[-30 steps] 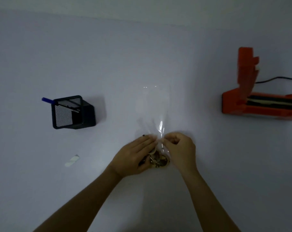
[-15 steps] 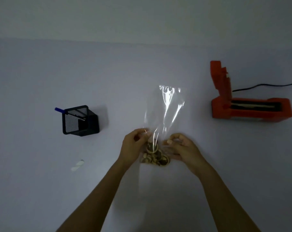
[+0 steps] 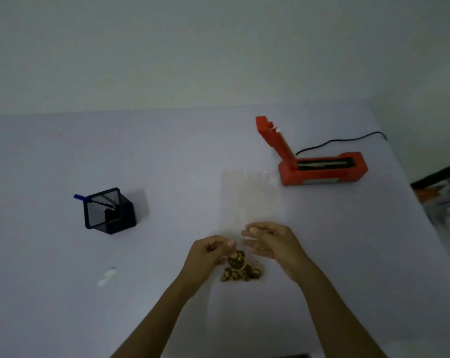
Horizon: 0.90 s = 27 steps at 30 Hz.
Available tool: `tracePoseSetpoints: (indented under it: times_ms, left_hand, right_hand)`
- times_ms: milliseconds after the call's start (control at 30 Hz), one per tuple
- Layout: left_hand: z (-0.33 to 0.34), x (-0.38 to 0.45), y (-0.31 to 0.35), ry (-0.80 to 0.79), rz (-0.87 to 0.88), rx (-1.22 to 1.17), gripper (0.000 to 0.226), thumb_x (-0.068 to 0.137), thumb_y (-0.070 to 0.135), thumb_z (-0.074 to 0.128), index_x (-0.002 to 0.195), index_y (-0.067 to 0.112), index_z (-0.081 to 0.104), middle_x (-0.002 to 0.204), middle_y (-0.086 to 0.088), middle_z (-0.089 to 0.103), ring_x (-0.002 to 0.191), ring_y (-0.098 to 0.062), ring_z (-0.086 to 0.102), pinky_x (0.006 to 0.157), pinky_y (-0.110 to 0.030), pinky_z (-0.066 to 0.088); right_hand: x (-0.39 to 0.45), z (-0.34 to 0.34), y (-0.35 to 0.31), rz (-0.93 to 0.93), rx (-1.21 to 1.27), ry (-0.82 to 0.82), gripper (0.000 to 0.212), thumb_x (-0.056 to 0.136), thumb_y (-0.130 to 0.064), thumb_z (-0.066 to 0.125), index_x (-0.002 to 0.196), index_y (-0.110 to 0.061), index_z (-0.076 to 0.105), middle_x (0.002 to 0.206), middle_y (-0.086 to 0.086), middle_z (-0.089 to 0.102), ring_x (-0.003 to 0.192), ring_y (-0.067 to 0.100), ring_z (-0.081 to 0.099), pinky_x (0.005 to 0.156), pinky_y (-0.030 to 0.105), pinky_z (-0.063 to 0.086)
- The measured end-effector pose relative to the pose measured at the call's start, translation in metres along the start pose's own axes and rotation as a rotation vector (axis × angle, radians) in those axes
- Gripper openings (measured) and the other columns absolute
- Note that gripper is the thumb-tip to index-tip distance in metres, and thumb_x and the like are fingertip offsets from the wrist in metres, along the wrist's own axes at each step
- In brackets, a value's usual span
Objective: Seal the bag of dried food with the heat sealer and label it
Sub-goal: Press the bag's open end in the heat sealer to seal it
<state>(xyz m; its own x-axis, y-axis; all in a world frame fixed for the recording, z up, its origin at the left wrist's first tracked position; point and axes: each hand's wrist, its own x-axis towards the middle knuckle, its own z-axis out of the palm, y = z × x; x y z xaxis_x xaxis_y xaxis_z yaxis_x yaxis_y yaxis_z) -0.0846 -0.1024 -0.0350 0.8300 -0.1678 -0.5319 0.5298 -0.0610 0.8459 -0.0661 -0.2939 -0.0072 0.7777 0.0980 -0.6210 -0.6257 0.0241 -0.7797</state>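
Left hand pinching clear bag, right hand apparently pinching it too

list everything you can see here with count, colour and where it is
bag: 1, clear plastic, flat on the table centre, its mouth toward the sealer
dried food: 1 clump, brown and yellow, in the bag's near end
heat sealer: 1, orange-red, far right, lid raised
cable: 1, black, behind the sealer
pen holder: 1, black mesh, left
pen: 1, blue, in the holder
label: 1, white, near left
table: 1, pale grey
left hand: pinching the bag beside the food
right hand: fingers curled at the bag; grip blurred
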Motion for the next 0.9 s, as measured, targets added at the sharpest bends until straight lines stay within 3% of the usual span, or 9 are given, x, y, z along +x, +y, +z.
tracePoseSetpoints:
  times_ms: [133, 267, 367, 467, 767, 900]
  left_hand:
    - [0.032, 0.004, 0.015, -0.032, 0.084, 0.038, 0.017, 0.09, 0.017, 0.062, 0.103, 0.02, 0.072, 0.097, -0.001, 0.073, 0.093, -0.013, 0.068, 0.082, -0.025, 0.055]
    - [0.073, 0.021, 0.043, -0.007, 0.11, -0.034, 0.021, 0.093, 0.025, 0.059, 0.097, 0.01, 0.073, 0.09, -0.008, 0.074, 0.087, -0.021, 0.07, 0.08, -0.029, 0.057]
    - [0.107, 0.036, 0.055, -0.001, 0.071, -0.026, 0.025, 0.094, 0.024, 0.058, 0.093, 0.004, 0.073, 0.085, -0.013, 0.073, 0.077, -0.023, 0.07, 0.073, -0.027, 0.058]
    - [0.138, 0.049, 0.059, -0.002, 0.026, -0.022, 0.025, 0.094, 0.024, 0.058, 0.093, 0.003, 0.072, 0.084, -0.014, 0.073, 0.072, -0.021, 0.07, 0.07, -0.026, 0.058]
    - [0.21, 0.085, 0.067, 0.124, -0.038, -0.111, 0.022, 0.092, 0.026, 0.061, 0.097, 0.007, 0.07, 0.084, -0.012, 0.073, 0.074, -0.025, 0.07, 0.069, -0.03, 0.059]
    - [0.223, 0.099, 0.072, 0.2, -0.031, -0.151, 0.033, 0.098, 0.031, 0.048, 0.095, 0.007, 0.07, 0.082, -0.006, 0.073, 0.075, -0.026, 0.071, 0.07, -0.032, 0.06]
  right_hand:
    - [-0.021, -0.034, -0.001, 0.024, -0.02, 0.012, 0.018, 0.09, -0.018, 0.065, 0.105, -0.009, 0.069, 0.101, 0.007, 0.075, 0.092, 0.025, 0.073, 0.088, 0.038, 0.055]
    - [-0.031, -0.072, -0.003, 0.049, 0.022, 0.02, 0.019, 0.089, -0.013, 0.065, 0.107, -0.007, 0.068, 0.1, 0.01, 0.075, 0.093, 0.028, 0.072, 0.09, 0.041, 0.055]
    - [-0.033, -0.103, -0.007, 0.047, 0.046, 0.03, 0.024, 0.088, -0.015, 0.067, 0.112, -0.016, 0.067, 0.105, 0.005, 0.075, 0.095, 0.025, 0.072, 0.088, 0.037, 0.055]
    - [-0.03, -0.136, -0.013, 0.035, 0.084, 0.053, 0.025, 0.089, -0.018, 0.066, 0.113, -0.012, 0.066, 0.109, 0.004, 0.074, 0.098, 0.023, 0.071, 0.091, 0.04, 0.053]
    - [0.005, -0.222, -0.045, 0.041, 0.085, 0.138, 0.023, 0.095, -0.024, 0.058, 0.105, -0.006, 0.068, 0.1, 0.006, 0.076, 0.089, 0.025, 0.073, 0.079, 0.034, 0.056]
    - [0.022, -0.239, -0.051, 0.058, 0.091, 0.126, 0.021, 0.094, -0.022, 0.059, 0.104, -0.005, 0.069, 0.098, 0.006, 0.076, 0.088, 0.025, 0.073, 0.077, 0.033, 0.056]
